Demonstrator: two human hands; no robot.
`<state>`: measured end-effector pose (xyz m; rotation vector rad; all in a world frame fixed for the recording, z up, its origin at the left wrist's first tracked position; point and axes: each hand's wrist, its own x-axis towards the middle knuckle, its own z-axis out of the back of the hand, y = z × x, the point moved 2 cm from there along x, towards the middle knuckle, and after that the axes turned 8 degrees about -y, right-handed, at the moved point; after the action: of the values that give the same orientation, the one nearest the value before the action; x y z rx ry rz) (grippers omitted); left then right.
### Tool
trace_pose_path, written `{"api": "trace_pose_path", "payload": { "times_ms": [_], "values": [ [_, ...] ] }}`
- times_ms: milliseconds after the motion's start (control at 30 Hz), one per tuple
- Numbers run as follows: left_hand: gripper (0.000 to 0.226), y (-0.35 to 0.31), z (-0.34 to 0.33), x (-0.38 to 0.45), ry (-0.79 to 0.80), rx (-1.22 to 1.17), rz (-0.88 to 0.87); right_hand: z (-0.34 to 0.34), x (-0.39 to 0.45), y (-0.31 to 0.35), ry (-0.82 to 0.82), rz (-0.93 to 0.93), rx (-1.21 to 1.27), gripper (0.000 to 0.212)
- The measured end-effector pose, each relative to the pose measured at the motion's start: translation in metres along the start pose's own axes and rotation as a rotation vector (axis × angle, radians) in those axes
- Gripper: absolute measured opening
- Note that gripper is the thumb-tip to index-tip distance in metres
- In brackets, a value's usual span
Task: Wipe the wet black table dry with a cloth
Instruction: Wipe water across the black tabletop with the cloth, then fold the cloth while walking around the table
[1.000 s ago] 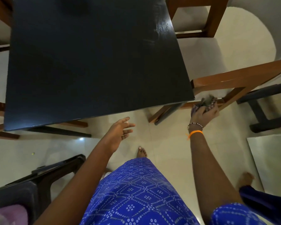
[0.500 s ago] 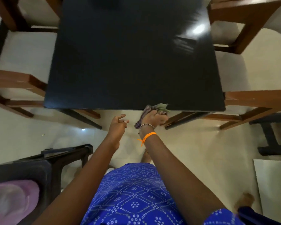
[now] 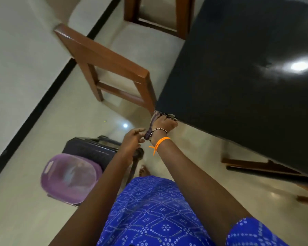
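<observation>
Wiping works best flat — right hand [image 3: 164, 123] clamps cloth [image 3: 156, 116] at surface [image 3: 238, 86] corner; left hand [image 3: 132, 141] pinches its tail.

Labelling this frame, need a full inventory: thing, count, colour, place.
table: 1, black, glossy, upper right
cloth: 1, purplish striped, at the table's near corner, in the right hand
wooden chairs: 2 clear, brown, left of the table and top centre
plastic chair: 1, dark, lower left
basin: 1, translucent purple, on the plastic chair
left hand: 1, fingers at the cloth's hanging end
right hand: 1, orange thread and bead bracelet at wrist
</observation>
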<state>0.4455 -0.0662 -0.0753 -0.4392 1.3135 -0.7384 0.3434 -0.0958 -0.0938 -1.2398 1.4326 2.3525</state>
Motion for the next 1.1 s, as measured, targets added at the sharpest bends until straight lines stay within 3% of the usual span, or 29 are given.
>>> {"api": "trace_pose_path", "payload": {
  "times_ms": [67,133,267,433,567,667,800,933,1100],
  "values": [
    [0.027,-0.003,0.026,0.013,-0.041,-0.059,-0.006,-0.028,-0.013,0.000,0.026,0.064,-0.081,0.041],
    [0.027,-0.005,0.048,0.023,-0.084,-0.099,-0.012,-0.045,-0.029,0.008,0.064,0.251,-0.168,0.040],
    [0.028,-0.011,0.073,0.036,-0.090,-0.272,0.034,-0.069,-0.053,0.024,0.395,0.733,-0.519,0.027],
    [0.047,-0.034,0.069,0.051,0.061,-0.580,-0.018,-0.097,-0.048,0.034,0.608,0.867,-0.701,0.030],
    [0.054,-0.055,0.072,0.065,0.065,-0.599,-0.061,-0.109,-0.042,0.056,0.804,0.770,-0.750,0.031],
    [0.040,-0.072,0.081,0.073,-0.035,-0.607,-0.048,-0.118,-0.039,0.083,0.920,0.707,-0.624,0.032],
    [0.023,-0.094,0.091,0.080,-0.173,-0.658,-0.053,-0.135,-0.032,0.102,0.955,0.776,-0.614,0.032],
    [0.007,-0.111,0.107,0.085,-0.266,-0.739,-0.002,-0.164,-0.022,0.096,0.860,0.529,-0.611,0.038],
    [0.014,-0.122,0.138,0.093,-0.285,-0.832,0.045,-0.204,-0.027,0.078,1.003,0.001,-0.649,0.049]
  ]
}}
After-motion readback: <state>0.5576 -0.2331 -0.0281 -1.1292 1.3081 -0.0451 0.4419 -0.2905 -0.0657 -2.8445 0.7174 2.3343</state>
